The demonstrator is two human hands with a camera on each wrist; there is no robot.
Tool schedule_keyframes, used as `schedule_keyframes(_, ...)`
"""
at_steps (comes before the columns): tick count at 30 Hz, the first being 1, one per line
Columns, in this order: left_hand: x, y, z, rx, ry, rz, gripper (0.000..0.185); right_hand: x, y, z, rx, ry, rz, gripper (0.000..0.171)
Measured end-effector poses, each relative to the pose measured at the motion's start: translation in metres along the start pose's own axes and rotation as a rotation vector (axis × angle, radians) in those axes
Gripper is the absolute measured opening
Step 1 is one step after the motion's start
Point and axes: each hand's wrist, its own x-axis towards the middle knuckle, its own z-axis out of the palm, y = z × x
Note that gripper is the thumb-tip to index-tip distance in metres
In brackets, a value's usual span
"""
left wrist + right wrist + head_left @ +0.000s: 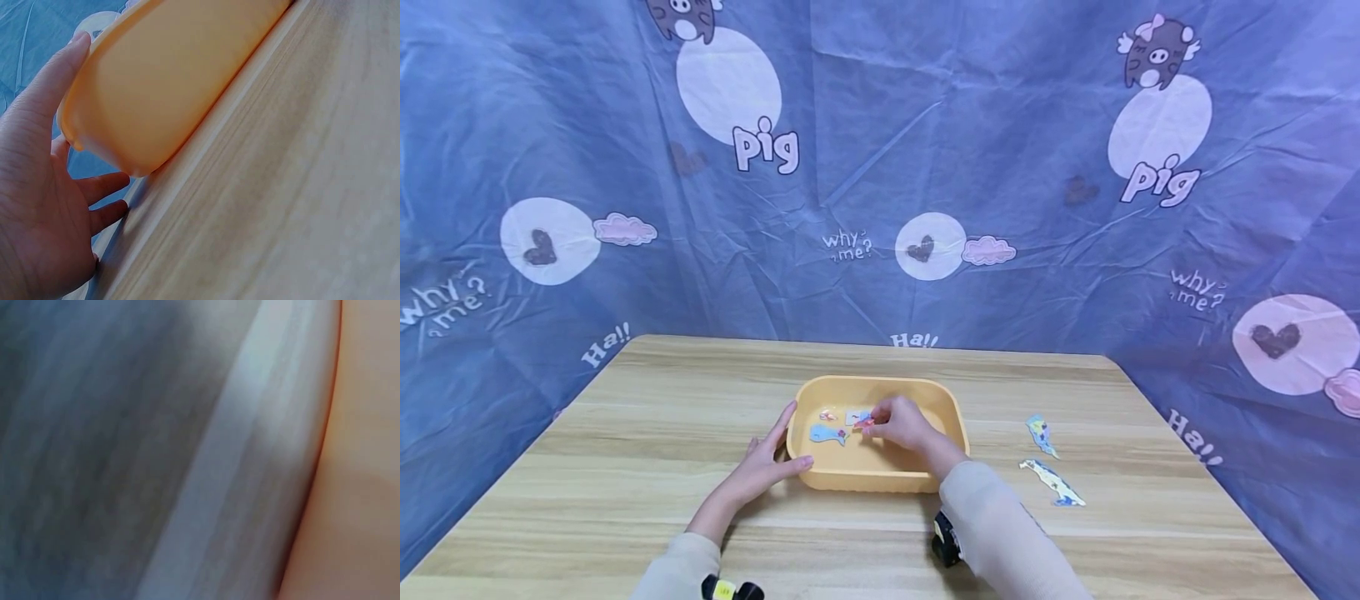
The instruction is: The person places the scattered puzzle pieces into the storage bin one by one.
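A yellow-orange plastic tray (880, 481) stands on the wooden table. My left hand (763, 468) touches its left end, fingers spread along the outside and thumb laid on the near rim; the left wrist view shows the fingers nearly straight against the tray wall (156, 75). Inside the tray, my right hand (904, 423) pinches a small red cutout (864, 424) between thumb and fingertips. Beside it lie a light blue cutout (826, 434), a small red-and-white piece (827, 415) and a pale blue-white piece (854, 417). In the right wrist view the hand is not seen, only the blurred tray wall (362, 487).
Right of the tray, two irregular printed cutouts lie on the table: a blue-green one (1042, 436) and a longer pale yellow one (1052, 483). A blue printed cloth (865, 192) hangs behind and around the wooden table (700, 375).
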Motion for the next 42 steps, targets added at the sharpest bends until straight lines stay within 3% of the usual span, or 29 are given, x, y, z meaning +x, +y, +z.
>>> schedule_keyframes(5, 0.011, -0.025, 0.003, -0.002, 0.001, 0.001, 0.085, -0.001, -0.002, 0.0, 0.021, -0.012, 0.007, 0.018)
schedule_keyframes(14, 0.013, -0.028, 0.003, -0.01, 0.008, 0.02, 0.087, -0.002, -0.003, 0.0, -0.015, -0.034, -0.003, 0.019)
schedule_keyframes(23, 0.013, -0.029, 0.003, -0.004, 0.009, -0.006, 0.087, -0.001, -0.007, 0.0, -0.066, -0.054, 0.024, 0.025)
schedule_keyframes(42, 0.014, -0.029, 0.003, 0.022, 0.012, -0.019, 0.087, -0.001, -0.007, -0.001, -0.066, -0.048, 0.027, 0.028)
